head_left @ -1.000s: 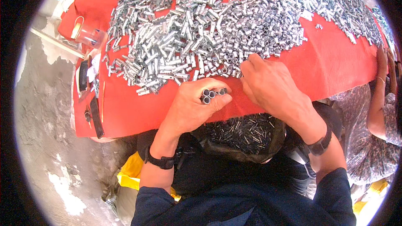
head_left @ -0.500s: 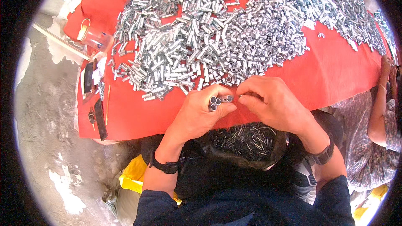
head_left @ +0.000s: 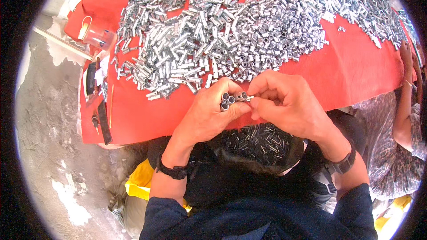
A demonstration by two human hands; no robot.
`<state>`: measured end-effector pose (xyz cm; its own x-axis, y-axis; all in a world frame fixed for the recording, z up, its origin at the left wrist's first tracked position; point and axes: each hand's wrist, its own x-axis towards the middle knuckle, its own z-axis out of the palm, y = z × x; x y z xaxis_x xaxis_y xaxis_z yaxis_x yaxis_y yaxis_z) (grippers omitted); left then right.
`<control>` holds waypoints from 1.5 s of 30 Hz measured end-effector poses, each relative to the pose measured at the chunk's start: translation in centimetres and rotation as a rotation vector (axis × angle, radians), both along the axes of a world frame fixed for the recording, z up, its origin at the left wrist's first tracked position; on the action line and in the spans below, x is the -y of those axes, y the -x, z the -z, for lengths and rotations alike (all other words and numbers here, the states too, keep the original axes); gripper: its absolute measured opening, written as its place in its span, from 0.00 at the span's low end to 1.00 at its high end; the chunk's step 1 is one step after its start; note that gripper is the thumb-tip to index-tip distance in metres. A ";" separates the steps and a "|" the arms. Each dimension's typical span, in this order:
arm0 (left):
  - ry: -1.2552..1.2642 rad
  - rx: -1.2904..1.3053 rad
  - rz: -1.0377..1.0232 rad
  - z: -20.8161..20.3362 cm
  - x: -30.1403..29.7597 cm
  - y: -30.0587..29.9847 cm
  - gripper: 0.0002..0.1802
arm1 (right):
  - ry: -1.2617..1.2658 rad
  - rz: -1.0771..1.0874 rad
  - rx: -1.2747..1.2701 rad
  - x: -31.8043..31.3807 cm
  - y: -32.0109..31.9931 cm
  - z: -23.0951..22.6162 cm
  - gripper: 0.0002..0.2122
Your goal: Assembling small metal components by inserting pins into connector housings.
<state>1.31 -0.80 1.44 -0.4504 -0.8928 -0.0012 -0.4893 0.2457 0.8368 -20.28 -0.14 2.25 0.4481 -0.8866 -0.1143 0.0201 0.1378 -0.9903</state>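
My left hand point(head_left: 205, 110) is closed around several short metal tubes point(head_left: 228, 100), their hollow ends showing. One more tube point(head_left: 241, 96) sticks out between its thumb and forefinger, pointing toward the other hand. My right hand point(head_left: 293, 104) pinches a small shiny metal pin point(head_left: 250, 98) at the end of that tube; whether the pin is inside it I cannot tell. Beyond both hands, a wide heap of silver tubes point(head_left: 178, 58) lies on the red cloth point(head_left: 347, 71). Below them, in my lap, a dark container point(head_left: 291, 162) holds many small thin metal pieces point(head_left: 258, 144).
A clear plastic jar point(head_left: 98, 38) lies at the table's left side. A dark flat bar point(head_left: 104, 122) and a pointed tool point(head_left: 95, 123) are near the front left corner. At the right edge another person's arm point(head_left: 402, 120) reaches to the cloth. A yellow bag point(head_left: 140, 180) is below left.
My right hand has brought a small pin to the end of the tube in my left hand. The table appears slightly higher and further left in view.
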 end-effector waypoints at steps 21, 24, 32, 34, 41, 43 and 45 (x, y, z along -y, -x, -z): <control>0.271 -0.089 0.016 0.4 0.1 0.1 0.11 | 0.141 0.052 -0.136 -0.6 0.0 0.5 0.03; 0.051 -0.069 0.117 -1.5 -0.4 -0.6 0.09 | 0.038 -0.112 -0.052 -0.4 0.8 0.1 0.05; -0.086 -0.286 0.323 -1.3 -0.6 0.0 0.09 | 0.262 -0.359 -0.103 -0.3 1.9 1.1 0.08; -0.047 -0.196 0.321 -1.3 -0.8 0.5 0.10 | 0.265 -0.373 -0.171 0.1 2.1 0.8 0.08; 0.077 0.041 0.241 -0.2 -0.4 0.5 0.09 | 0.866 0.164 -0.743 2.2 2.5 3.5 0.07; 0.126 0.043 0.230 0.1 -0.3 0.3 0.09 | 0.872 0.155 -0.781 1.9 1.9 3.7 0.07; 0.178 0.051 0.207 0.1 -0.3 0.2 0.10 | 0.885 0.138 -0.809 1.8 1.4 3.6 0.06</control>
<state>1.09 -0.52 1.33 -0.6269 -0.7698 0.1203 -0.4533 0.4859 0.7473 -21.67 -1.96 -1.32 0.4230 -0.8344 0.3534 -0.6882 -0.5495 -0.4736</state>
